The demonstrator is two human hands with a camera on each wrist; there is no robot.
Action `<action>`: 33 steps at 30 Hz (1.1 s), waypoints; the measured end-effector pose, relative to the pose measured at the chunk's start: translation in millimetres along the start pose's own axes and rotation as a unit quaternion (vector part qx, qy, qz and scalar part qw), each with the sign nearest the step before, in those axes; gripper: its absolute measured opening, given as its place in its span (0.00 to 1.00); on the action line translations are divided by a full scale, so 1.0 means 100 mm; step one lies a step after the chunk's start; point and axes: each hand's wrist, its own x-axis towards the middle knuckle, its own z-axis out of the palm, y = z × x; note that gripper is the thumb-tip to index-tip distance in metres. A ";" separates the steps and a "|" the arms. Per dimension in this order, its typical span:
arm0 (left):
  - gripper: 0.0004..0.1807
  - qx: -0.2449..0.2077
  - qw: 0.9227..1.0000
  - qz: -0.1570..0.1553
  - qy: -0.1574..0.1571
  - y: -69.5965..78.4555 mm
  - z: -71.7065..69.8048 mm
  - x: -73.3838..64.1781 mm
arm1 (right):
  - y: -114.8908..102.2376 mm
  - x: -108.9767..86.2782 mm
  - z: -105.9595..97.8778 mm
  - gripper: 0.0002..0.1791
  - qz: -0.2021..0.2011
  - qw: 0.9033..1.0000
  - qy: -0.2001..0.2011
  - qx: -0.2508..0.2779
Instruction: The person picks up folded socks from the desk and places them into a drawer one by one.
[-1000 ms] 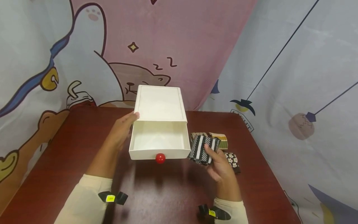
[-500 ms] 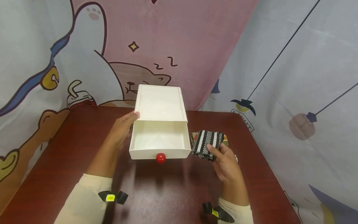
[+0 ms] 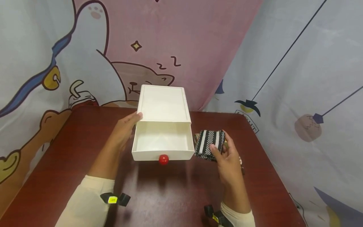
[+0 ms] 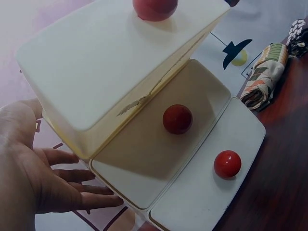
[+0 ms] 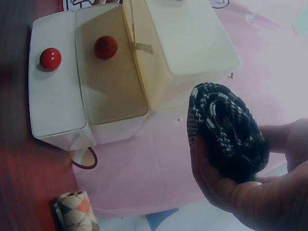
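A white cabinet (image 3: pixel 164 102) stands at the middle of the table, its top drawer (image 3: pixel 147 155) pulled out by a red knob-bearing front. My left hand (image 3: pixel 123 130) rests against the cabinet's left side, thumb at the top edge; in the left wrist view its fingers (image 4: pixel 77 175) stretch fairly straight along the side. To the right of the drawer, my right hand (image 3: pixel 229 160) holds rolled black-and-white striped socks (image 3: pixel 210 142), thumb over the front face and fingers round the right edge. Seen from the right wrist, the roll (image 5: pixel 226 127) shows its knit layers end-on.
Two lower drawers, each with a red knob (image 4: pixel 227 164), sit closed beneath. Other rolled socks (image 4: pixel 264 77) in green, orange and cream lie right of the cabinet, with a dark floral roll (image 4: pixel 298 38) nearby. A printed curtain (image 3: pixel 198 47) hangs behind the dark red table (image 3: pixel 158 201).
My right hand has moved the striped socks a little right and farther back, away from the drawer's corner, and its fingers now show at the roll's right edge. My left hand stays put.
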 end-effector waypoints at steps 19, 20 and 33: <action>0.41 -0.017 1.000 -0.006 -0.007 0.02 0.00 0.01 | -0.53 0.06 0.38 0.36 -0.089 0.993 -0.044 -0.069; 0.41 -0.018 1.000 -0.007 -0.008 0.02 0.01 0.02 | -0.54 0.07 0.43 0.36 -0.094 0.991 -0.054 -0.077; 0.40 -0.026 1.000 -0.005 -0.008 0.00 -0.02 0.03 | -0.60 0.16 0.97 0.37 -0.082 0.986 -0.114 -0.091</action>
